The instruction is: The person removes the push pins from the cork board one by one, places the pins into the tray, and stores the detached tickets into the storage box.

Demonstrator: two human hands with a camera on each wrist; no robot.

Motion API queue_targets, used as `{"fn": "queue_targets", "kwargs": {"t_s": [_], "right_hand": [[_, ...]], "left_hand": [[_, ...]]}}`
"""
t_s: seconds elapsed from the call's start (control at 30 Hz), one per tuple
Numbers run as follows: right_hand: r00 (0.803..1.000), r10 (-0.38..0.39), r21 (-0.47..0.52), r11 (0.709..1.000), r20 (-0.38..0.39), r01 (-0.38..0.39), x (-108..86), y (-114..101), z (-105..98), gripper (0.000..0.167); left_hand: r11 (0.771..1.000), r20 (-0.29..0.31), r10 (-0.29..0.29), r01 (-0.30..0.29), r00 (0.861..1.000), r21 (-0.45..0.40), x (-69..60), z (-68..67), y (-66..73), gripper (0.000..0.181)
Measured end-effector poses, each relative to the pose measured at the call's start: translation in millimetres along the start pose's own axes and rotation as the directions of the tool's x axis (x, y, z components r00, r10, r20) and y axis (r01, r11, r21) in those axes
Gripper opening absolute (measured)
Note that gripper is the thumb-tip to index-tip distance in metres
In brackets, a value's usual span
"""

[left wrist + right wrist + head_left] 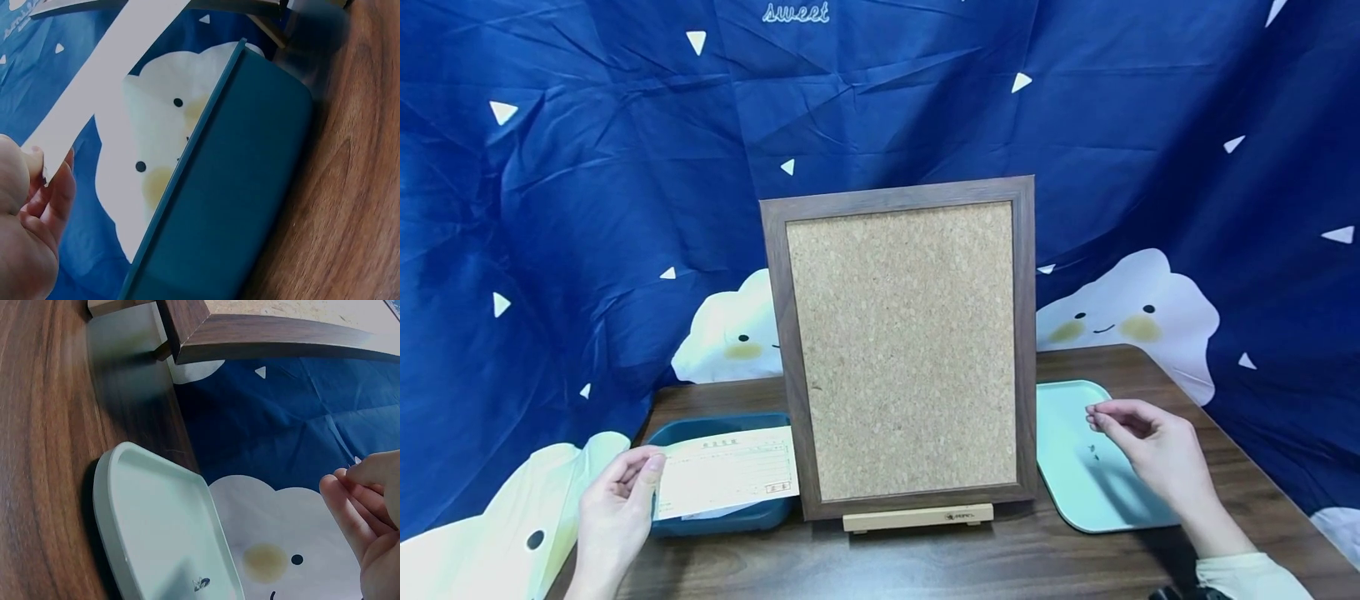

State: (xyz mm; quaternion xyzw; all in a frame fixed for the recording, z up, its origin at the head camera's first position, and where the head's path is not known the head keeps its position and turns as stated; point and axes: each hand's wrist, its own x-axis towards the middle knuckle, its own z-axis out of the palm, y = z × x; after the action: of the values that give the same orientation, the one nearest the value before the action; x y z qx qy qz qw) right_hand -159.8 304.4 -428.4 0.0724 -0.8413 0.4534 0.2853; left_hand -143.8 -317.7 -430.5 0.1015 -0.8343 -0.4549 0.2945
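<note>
My left hand (617,504) pinches the left edge of a printed paper form (726,471), with the thumb in front. The form is held up over a dark teal tray (767,518), whose inside it partly covers; another white sheet (722,510) shows below it. My right hand (1157,450) is raised above a mint green tray (1067,500), thumb and fingertips pinched together on what looks like a small pin, mostly hidden. A few tiny dark items (1093,452) lie in that tray. Between the hands stands a cork board (910,350) in a brown wooden frame.
A light wooden stand (917,518) supports the board on a dark wood-grain table (850,571). Behind hangs a blue curtain (880,100) printed with clouds and white triangles.
</note>
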Motion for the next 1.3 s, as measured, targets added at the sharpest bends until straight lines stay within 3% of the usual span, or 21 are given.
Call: {"fn": "queue_targets", "kwargs": {"t_s": [0.27, 0.53, 0.8, 1.13, 1.3], "right_hand": [[0.999, 0.028, -0.087, 0.996, -0.026, -0.03, 0.3, 5.3, -6.7, 0.013], [0.997, 0.07, -0.042, 0.997, -0.015, -0.071, 3.1, 13.3, -8.4, 0.014], [0.994, 0.103, -0.034, 0.994, 0.027, -0.103, 0.9, 25.6, -5.1, 0.015], [0.99, 0.133, -0.233, 0.965, 0.05, -0.118, -5.1, 45.1, -4.1, 0.009], [0.977, 0.193, -0.301, 0.941, 0.091, -0.158, -11.1, 51.8, -3.8, 0.008]], "left_hand": [[1.0, -0.016, 0.002, -0.002, 1.0, -0.008, 8.2, -1.4, -12.8, 0.016], [0.999, 0.004, -0.033, 0.032, 0.999, 0.042, 15.2, -1.5, -20.3, 0.02], [0.988, 0.068, -0.065, 0.054, 0.996, 0.147, 22.6, 1.1, -29.8, 0.022], [0.965, 0.184, -0.109, 0.059, 0.977, 0.255, 27.7, 2.2, -36.2, 0.021], [0.961, 0.262, -0.071, -0.005, 0.963, 0.278, 29.5, 0.7, -34.5, 0.02]]}}
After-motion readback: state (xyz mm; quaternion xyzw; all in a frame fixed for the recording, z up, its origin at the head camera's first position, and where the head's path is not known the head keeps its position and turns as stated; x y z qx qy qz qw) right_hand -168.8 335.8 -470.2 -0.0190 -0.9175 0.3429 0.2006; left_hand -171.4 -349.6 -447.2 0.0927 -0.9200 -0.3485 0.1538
